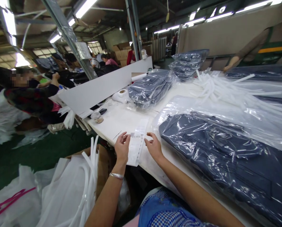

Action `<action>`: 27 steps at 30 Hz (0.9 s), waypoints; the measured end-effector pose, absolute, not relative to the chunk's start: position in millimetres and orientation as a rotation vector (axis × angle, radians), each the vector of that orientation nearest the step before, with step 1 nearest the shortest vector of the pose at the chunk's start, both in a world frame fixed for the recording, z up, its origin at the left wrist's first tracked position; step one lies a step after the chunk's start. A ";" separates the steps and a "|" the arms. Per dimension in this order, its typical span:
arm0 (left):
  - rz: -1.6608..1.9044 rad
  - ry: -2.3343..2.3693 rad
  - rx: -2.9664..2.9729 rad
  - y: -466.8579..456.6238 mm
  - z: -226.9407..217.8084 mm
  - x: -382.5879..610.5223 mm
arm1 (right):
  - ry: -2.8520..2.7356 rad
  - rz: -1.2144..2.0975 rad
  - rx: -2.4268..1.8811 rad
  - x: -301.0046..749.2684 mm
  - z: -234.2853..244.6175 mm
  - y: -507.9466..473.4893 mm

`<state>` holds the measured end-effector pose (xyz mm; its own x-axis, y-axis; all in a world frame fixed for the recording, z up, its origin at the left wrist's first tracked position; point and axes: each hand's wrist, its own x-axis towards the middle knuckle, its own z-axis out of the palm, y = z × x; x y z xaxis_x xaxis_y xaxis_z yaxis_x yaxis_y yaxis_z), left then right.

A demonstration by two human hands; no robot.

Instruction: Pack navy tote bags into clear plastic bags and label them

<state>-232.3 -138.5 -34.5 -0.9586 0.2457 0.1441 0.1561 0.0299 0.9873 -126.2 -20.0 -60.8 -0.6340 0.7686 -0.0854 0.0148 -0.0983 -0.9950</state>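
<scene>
A white sheet of printed labels (134, 153) lies at the near edge of the white table, partly overhanging it. My left hand (122, 146) is at the sheet's left side, with thumb and fingertips closed on its edge. To the right of the sheet, my right hand (154, 146) is held with thumb and forefinger curved and apart; nothing shows between them. Close to my right forearm is a dark blue garment-like item (216, 151) in a clear plastic bag (164, 118), lying flat.
Bagged dark items are stacked farther back (150, 86). White strips (216, 86) are heaped at right. A white tape roll (122, 93) and a small clear tub (97, 117) sit at left. Below stands a carton (104, 164) with plastic and strips. Co-workers are at both sides.
</scene>
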 end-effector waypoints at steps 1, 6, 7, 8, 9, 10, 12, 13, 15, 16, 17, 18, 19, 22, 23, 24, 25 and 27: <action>2.057 2.263 0.575 -130.0 -29.6 -219.1 | -1.620 1.751 -0.794 -113.4 -53.7 -20.3; 1.795 2.431 1.281 -89.9 -22.1 -156.8 | -1.335 1.829 -0.704 -60.0 -26.5 -15.9; 1.765 2.409 1.387 -83.4 -23.5 -147.0 | -1.277 1.833 -0.721 -51.2 -23.8 -13.2; 1.731 2.381 1.480 -77.5 -25.4 -138.1 | -1.228 1.824 -0.738 -42.6 -22.2 -10.0; 1.695 2.352 1.556 -72.2 -27.2 -130.0 | -1.190 1.807 -0.754 -34.2 -21.4 -6.6; 1.654 2.320 1.614 -67.5 -28.6 -122.6 | -1.162 1.784 -0.771 -25.8 -21.3 -3.1; 1.571 2.247 1.692 -59.7 -29.6 -109.1 | -1.123 1.735 -0.813 -9.1 -22.4 3.6; 1.535 2.201 1.718 -56.3 -28.7 -102.9 | -1.109 1.712 -0.838 -0.6 -23.2 6.9; 1.501 2.087 1.734 -49.8 -24.5 -92.0 | -1.091 1.672 -0.890 17.0 -23.9 13.7; 1.506 2.032 1.729 -46.0 -21.2 -87.4 | -1.089 1.655 -0.914 26.2 -23.3 17.4; 1.519 1.988 1.721 -41.5 -17.4 -83.4 | -1.098 1.638 -0.941 35.8 -22.1 21.2; 1.531 1.956 1.714 -36.0 -13.1 -80.0 | -1.116 1.618 -0.968 45.5 -20.0 25.3; 1.534 1.928 1.708 -29.4 -8.6 -77.0 | -1.141 1.597 -0.993 55.4 -17.2 29.7; 1.456 1.788 1.661 -2.4 3.8 -70.1 | -1.220 1.524 -1.047 83.6 -6.7 45.6; 1.409 1.721 1.617 8.5 6.9 -68.2 | -1.238 1.506 -1.054 91.9 -3.3 52.0; 1.363 1.655 1.566 19.8 9.5 -66.5 | -1.254 1.494 -1.056 99.5 -0.2 59.0; 1.322 1.596 1.515 31.3 11.5 -65.0 | -1.269 1.490 -1.055 106.1 2.4 66.6; 1.252 1.504 1.440 53.7 14.8 -62.3 | -1.294 1.492 -1.053 116.9 6.3 83.2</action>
